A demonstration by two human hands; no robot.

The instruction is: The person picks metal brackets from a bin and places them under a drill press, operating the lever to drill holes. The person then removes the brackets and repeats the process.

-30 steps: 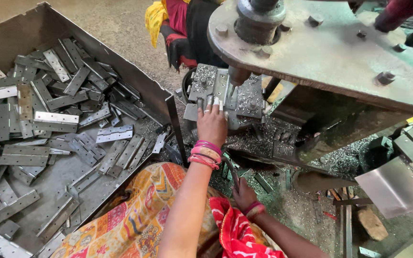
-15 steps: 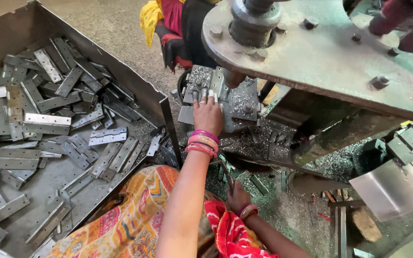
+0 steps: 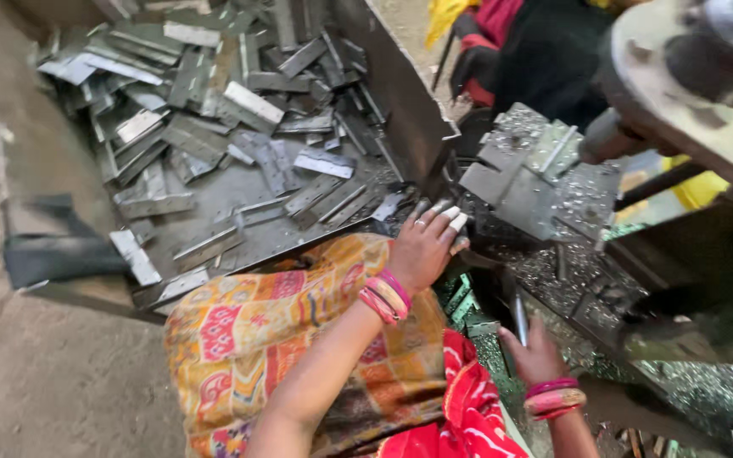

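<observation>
My left hand (image 3: 424, 246), with white tape on its fingertips and bangles at the wrist, hovers with its fingers stretched out over the near right corner of a metal tray (image 3: 400, 93). The tray holds several flat grey metal strips (image 3: 239, 102). Just right of the hand is the press's die block (image 3: 523, 174), covered in metal chips. Lower down, my right hand (image 3: 536, 352) grips a thin metal rod (image 3: 520, 316) that points up, below the die. An orange patterned cloth (image 3: 299, 339) covers my lap.
The press's heavy round plate (image 3: 706, 76) overhangs at the upper right. Another person in black, red and yellow clothing (image 3: 536, 51) sits behind the die. Metal shavings (image 3: 553, 271) litter the press bed. Dusty floor (image 3: 44, 382) lies at the left.
My left hand has pulled back from the die block toward the tray corner. The view has swung left and down, so the tray fills more of it.
</observation>
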